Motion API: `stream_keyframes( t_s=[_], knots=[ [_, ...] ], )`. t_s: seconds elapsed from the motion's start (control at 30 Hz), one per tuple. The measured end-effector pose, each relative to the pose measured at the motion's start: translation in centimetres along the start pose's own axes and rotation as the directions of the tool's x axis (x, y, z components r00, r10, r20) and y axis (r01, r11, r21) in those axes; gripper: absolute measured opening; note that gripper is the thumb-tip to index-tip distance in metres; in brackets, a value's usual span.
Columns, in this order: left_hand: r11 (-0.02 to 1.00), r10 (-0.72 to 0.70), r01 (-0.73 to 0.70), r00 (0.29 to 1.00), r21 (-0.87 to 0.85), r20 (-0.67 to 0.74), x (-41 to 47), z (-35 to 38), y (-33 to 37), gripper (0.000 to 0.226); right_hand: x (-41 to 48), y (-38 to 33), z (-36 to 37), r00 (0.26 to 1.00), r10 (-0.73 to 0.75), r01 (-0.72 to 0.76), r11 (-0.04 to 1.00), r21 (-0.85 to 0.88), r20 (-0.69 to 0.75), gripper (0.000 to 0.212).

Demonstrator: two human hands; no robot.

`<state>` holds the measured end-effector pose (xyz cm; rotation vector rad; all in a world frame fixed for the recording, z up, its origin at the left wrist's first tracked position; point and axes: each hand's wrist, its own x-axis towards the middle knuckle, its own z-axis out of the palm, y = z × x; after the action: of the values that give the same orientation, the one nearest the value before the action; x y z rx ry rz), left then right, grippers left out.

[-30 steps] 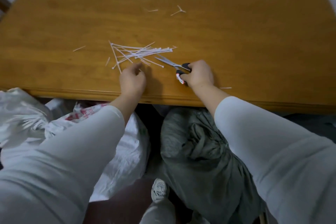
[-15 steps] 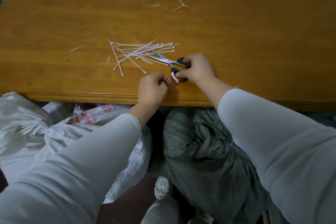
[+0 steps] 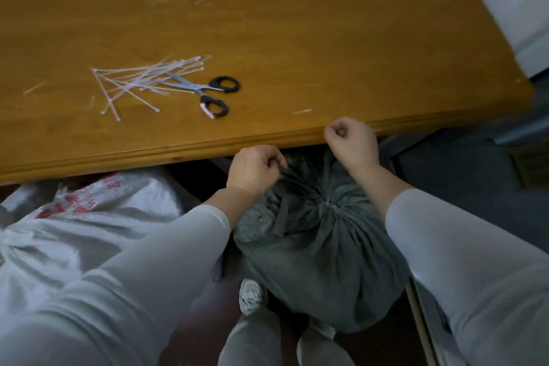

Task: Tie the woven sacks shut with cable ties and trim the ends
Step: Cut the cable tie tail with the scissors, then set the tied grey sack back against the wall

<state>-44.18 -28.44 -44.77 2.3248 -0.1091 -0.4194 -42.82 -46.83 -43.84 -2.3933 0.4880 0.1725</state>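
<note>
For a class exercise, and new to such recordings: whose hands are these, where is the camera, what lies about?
No machine: a person wears a head camera looking down at the work. On the brown wooden table lie black-handled scissors overlapping a pile of white plastic cable ties. Below sit a grey-green woven sack, neck gathered, and a white woven sack with red print. The left hand curls at the grey-green sack's neck; the right hand is curled near the table edge. Whether either holds anything is unclear.
</note>
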Motion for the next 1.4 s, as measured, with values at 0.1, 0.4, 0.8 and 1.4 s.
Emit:
stream_keyframes(
  t_s=[0.1, 0.4, 0.8, 1.4],
  knots=[
    [0.997, -0.068, 0.063, 0.990, 0.045, 0.121, 0.0, 3.6, 0.2, 0.024, -1.2, 4.6, -0.5, 0.997, 0.082, -0.083, 0.996, 0.025, 0.011, 0.018],
    [0.957, -0.110, -0.008, 0.915, 0.290, 0.388, 0.5, 11.8, -2.6, 0.050, -2.3, 14.2, 4.5, 0.926, 0.099, -0.061, 0.992, -0.113, 0.365, 0.023],
    [0.833, -0.099, -0.167, 0.893, 0.528, 0.439, 1.2, 14.3, -4.8, 0.095, -0.2, 14.1, 8.8, 0.865, -0.005, 0.248, 0.873, -0.420, 0.501, 0.038],
    [0.603, 0.451, -0.400, 0.885, 0.691, 0.119, 1.6, 15.1, -3.8, 0.015, -1.2, 14.7, 7.5, 0.887, -0.013, 0.250, 0.854, -0.456, 0.461, 0.033]
  ],
)
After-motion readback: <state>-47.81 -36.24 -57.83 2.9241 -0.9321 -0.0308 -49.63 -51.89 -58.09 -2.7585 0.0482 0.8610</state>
